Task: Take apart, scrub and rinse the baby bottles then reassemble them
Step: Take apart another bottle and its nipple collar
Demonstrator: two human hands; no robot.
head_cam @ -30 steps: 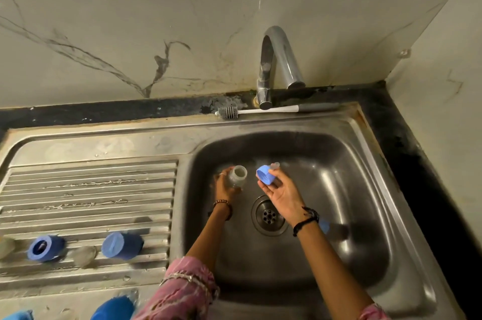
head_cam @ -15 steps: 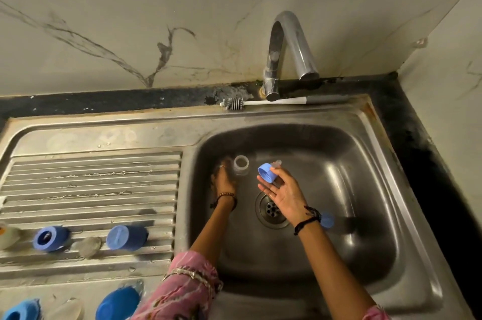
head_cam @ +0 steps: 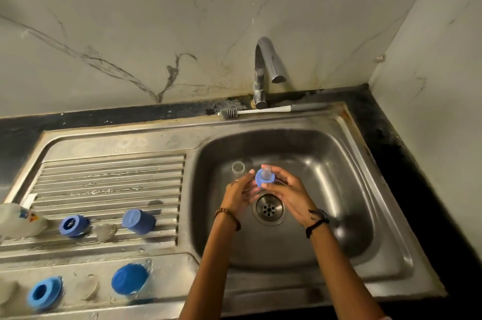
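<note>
The blue plastic bottle collar with its clear teat (head_cam: 264, 177) sits above the round steel drain (head_cam: 269, 209), where our right hand (head_cam: 288, 193) pinches it. Our left hand (head_cam: 241, 190) touches its edge with straight fingers; the clear bottle (head_cam: 238, 169) stands just behind the drain.

Sink basin (head_cam: 339, 189) lies right of the drainboard (head_cam: 112, 179). Faucet (head_cam: 263, 72) stands behind the basin, the brush (head_cam: 260, 111) lying along the rear rim at its base. An open bottle (head_cam: 238, 168) stands in the basin, left of both hands (head_cam: 263, 189), behind the drain (head_cam: 268, 209). Caps and rings (head_cam: 138, 221) rest on the drainboard.
</note>
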